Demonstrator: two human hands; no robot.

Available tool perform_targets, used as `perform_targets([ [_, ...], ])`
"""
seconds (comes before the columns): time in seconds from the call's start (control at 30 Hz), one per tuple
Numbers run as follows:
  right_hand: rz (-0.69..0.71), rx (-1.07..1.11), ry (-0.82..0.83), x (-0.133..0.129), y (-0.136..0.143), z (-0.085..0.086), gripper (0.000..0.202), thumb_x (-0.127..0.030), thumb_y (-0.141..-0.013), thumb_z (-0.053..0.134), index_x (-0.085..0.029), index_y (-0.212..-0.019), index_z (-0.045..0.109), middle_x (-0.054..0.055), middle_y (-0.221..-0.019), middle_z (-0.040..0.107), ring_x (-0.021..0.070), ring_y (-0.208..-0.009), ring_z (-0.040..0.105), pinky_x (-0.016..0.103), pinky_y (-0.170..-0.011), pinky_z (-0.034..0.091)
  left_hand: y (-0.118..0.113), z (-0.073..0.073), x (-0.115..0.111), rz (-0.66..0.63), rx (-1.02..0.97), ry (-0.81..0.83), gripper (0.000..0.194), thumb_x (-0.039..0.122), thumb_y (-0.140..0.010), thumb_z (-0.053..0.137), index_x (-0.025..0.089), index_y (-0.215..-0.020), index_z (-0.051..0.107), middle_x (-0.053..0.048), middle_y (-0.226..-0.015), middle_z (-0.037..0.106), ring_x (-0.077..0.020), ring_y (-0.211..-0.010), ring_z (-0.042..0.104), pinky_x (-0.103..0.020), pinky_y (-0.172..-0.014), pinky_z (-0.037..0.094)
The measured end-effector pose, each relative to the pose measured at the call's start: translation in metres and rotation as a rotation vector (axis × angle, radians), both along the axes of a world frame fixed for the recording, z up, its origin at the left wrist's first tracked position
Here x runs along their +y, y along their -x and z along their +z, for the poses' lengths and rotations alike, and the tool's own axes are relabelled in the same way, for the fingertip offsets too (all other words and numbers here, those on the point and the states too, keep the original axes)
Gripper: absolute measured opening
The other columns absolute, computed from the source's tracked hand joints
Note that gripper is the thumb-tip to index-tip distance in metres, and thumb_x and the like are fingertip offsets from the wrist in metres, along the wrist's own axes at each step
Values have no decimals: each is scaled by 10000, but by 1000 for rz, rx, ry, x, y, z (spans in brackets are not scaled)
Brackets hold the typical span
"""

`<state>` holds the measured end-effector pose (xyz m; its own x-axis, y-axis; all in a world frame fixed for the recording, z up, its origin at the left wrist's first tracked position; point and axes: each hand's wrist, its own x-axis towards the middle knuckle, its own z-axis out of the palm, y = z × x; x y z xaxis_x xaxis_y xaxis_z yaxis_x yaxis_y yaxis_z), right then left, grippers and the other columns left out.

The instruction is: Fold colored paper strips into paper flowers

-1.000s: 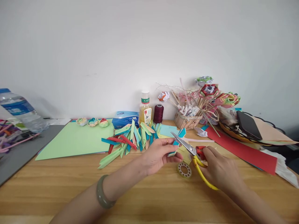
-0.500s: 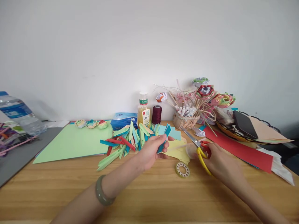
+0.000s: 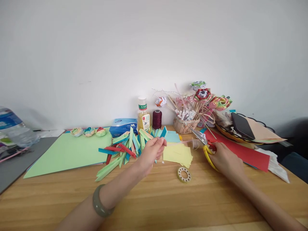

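My left hand (image 3: 151, 154) is closed around a folded blue paper strip (image 3: 164, 132), whose tip sticks up above the thumb. Just left of that hand lies a pile of folded paper strips (image 3: 130, 144) in green, blue, red and peach. My right hand (image 3: 225, 158) grips scissors (image 3: 207, 153) with yellow and red handles, the blades pointing up and left, away from me. Yellow paper sheets (image 3: 177, 154) lie between my hands, with a roll of tape (image 3: 184, 175) nearer to me. A small spool (image 3: 195, 144) stands beside the scissors.
Green paper (image 3: 72, 152) with three paper flowers lies on the left, near a water bottle (image 3: 15, 125). Behind stand a tissue pack (image 3: 123, 126), a drink bottle (image 3: 143, 117), maroon thread (image 3: 157, 119) and a flower basket (image 3: 185, 125). Red paper (image 3: 247, 154) and a tray (image 3: 240, 138) are right.
My left hand has moved left and slightly down with the blue strip, away from the scissors. A white shape by the strip no longer shows. The view has shifted a little to the right.
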<state>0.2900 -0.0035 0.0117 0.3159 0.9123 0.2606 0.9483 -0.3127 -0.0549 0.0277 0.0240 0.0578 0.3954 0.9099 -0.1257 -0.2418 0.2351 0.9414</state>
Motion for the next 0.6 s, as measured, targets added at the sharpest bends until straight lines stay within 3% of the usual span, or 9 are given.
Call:
perform_targets([
  [0.17,-19,-63,-19,13,-6,11,442,-518,-859,320,-170,-938,581,144,-1045,645,293,-742,649,301,-433,322,3,3,2,22,-14,-26,275,373,-796,572,148,-675,473,91,-501,259,-28,-412,182,-175,-413,114],
  [0.33,51,-124,-39,25,-7,20,383,-452,-866,349,-143,-983,542,163,-1060,599,331,-925,592,320,-481,354,7,4,4,43,-13,-29,298,389,-807,561,153,-662,450,92,-498,248,-29,-415,174,-164,-411,109],
  [0.47,117,-107,-46,24,-17,21,356,-458,-840,394,-146,-942,533,166,-1042,591,328,-948,575,331,-533,401,12,6,6,-67,-22,15,355,472,-817,519,132,-718,514,75,-519,296,-33,-418,214,-162,-402,134],
  [0.6,233,-51,-33,14,-38,15,326,-388,-774,475,-138,-977,531,173,-1086,573,323,-1015,553,357,-644,458,16,12,10,-250,-86,130,549,612,-840,334,115,-825,565,59,-556,331,-42,-416,217,-167,-386,142],
])
